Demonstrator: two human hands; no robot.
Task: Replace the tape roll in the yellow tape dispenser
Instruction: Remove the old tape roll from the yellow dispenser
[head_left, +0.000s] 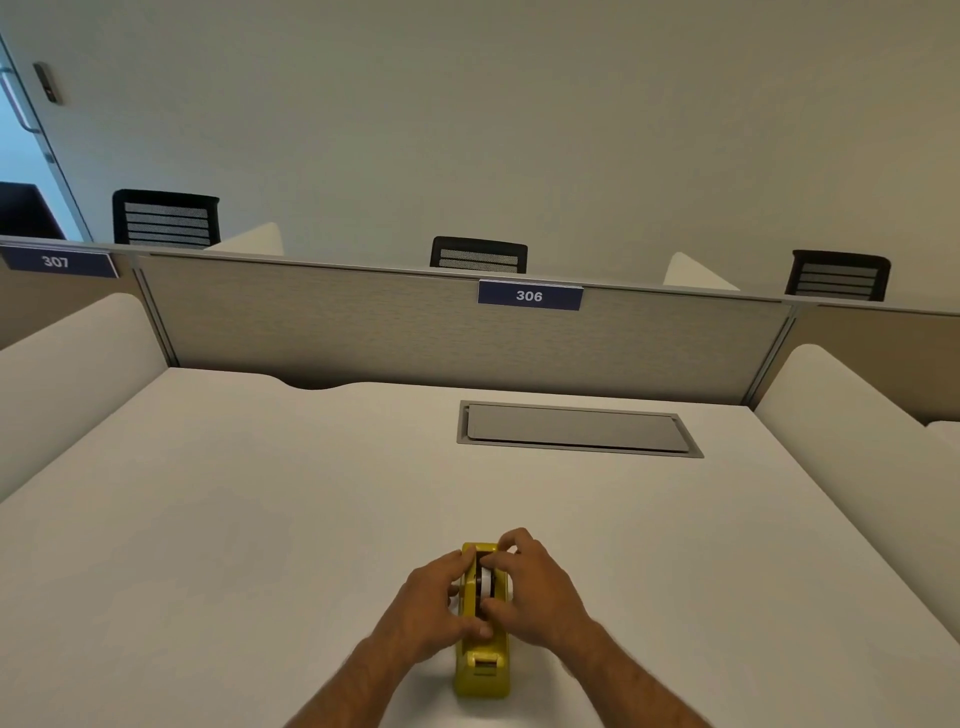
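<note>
The yellow tape dispenser stands on the white desk near the front edge, with its cutter end toward me. A whitish tape roll on a dark core sits in the dispenser's slot, mostly hidden by fingers. My left hand clasps the left side of the dispenser, thumb against its flank. My right hand reaches over the right side, with thumb and fingertips pinching the roll from above.
A grey cable hatch is set flush into the desk at the back right. A beige partition with a blue "306" label closes the far edge. White side panels flank the desk, and black chairs stand beyond.
</note>
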